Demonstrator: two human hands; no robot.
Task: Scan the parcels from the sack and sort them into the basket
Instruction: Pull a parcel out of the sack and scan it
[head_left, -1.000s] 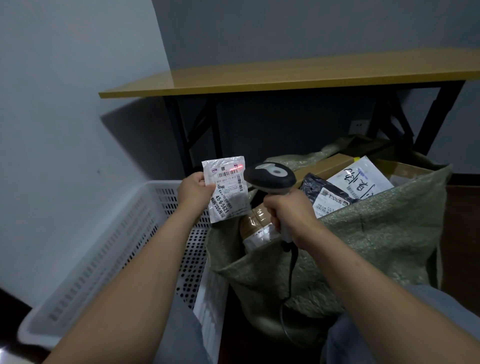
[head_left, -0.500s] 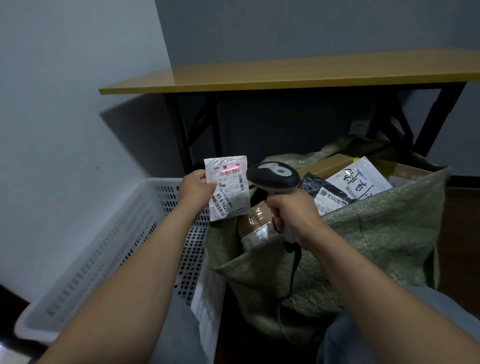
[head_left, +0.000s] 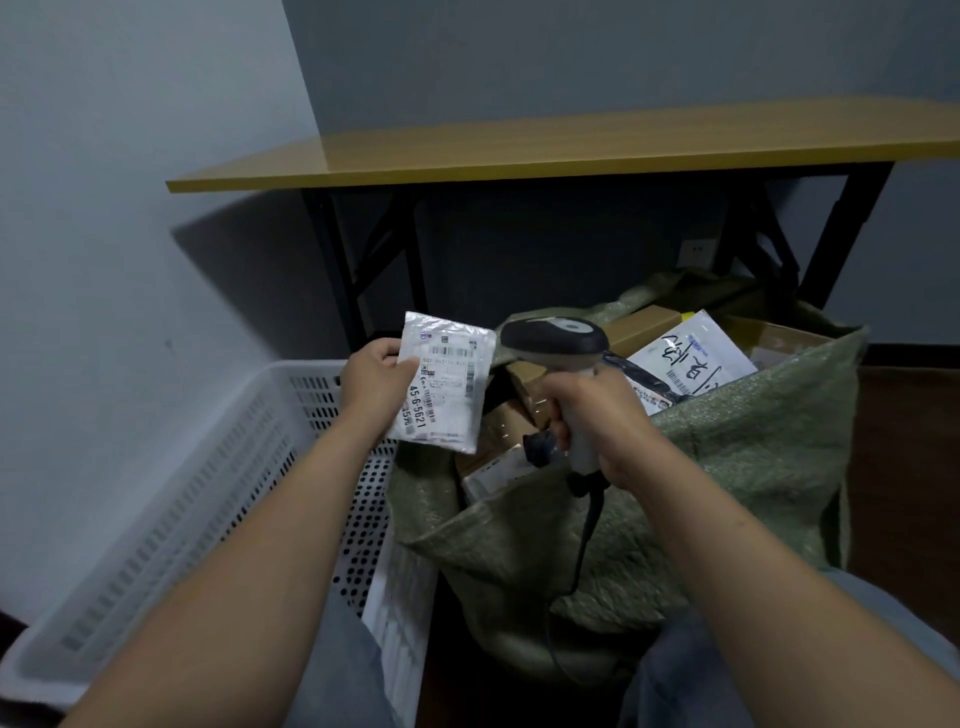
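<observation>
2 bare hands (head_left: 376, 387) and forearms (head_left: 727, 545), grey-blue trousers (head_left: 337, 675)

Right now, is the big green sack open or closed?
Open. The sack has its top spread wide, and a brown box and a white packet show inside it.

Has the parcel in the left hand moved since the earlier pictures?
Yes. The parcel turned clockwise: its top edge, once roughly parallel to the table edge, now slopes down rightward.
</observation>
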